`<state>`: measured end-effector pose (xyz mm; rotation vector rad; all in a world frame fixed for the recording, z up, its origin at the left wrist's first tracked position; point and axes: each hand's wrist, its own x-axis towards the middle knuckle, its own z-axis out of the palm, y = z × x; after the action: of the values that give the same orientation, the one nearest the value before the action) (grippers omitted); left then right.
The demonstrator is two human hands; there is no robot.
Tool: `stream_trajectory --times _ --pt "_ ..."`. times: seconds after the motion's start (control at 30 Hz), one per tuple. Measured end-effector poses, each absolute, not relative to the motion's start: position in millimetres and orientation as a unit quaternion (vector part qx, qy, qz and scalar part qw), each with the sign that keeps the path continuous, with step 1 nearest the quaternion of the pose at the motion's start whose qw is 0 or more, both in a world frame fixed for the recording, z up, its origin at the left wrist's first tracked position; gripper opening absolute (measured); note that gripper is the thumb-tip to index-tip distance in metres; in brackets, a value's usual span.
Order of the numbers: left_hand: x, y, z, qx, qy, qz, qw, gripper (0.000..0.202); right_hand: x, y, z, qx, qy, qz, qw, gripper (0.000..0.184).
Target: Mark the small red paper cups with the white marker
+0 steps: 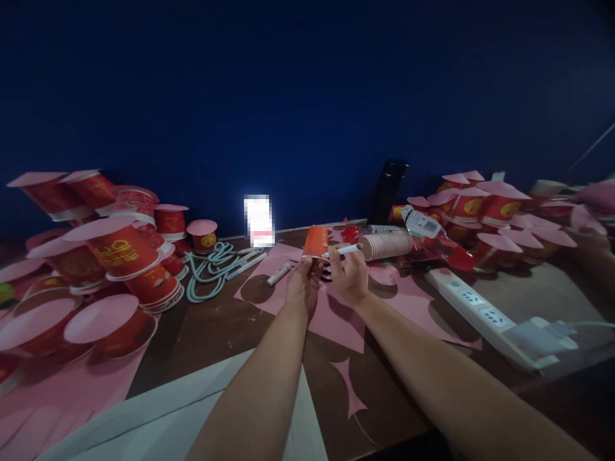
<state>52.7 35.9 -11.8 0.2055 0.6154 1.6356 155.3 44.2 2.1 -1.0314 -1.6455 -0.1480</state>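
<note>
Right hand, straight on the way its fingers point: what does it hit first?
Likely the red cup held in the left hand; the right hand, holding a white marker, points up-left at it. Depth is unclear.

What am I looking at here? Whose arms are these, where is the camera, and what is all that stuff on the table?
There is no machine here. A person wears a camera on their head, so this single picture looks forward and down along their own two bare arms. The left hand holds a small red paper cup. The right hand holds a white marker pen, one end by the cup. Below them, on the brown table, lie pink paper sheets with round holes cut out. To the left are teal-handled scissors, another marker and a heap of red cups topped with pink paper discs. To the right are a stack of cups lying on its side, a black bottle and a white power strip.
</note>
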Motion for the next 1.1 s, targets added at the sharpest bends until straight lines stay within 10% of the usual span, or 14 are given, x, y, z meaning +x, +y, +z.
stream_trajectory --times 1.1 --pt "52.9 36.2 -12.7 0.069 0.279 0.706 0.647 0.007 154.9 46.0 -0.4 -0.432 -0.694 -0.063 0.572 0.023"
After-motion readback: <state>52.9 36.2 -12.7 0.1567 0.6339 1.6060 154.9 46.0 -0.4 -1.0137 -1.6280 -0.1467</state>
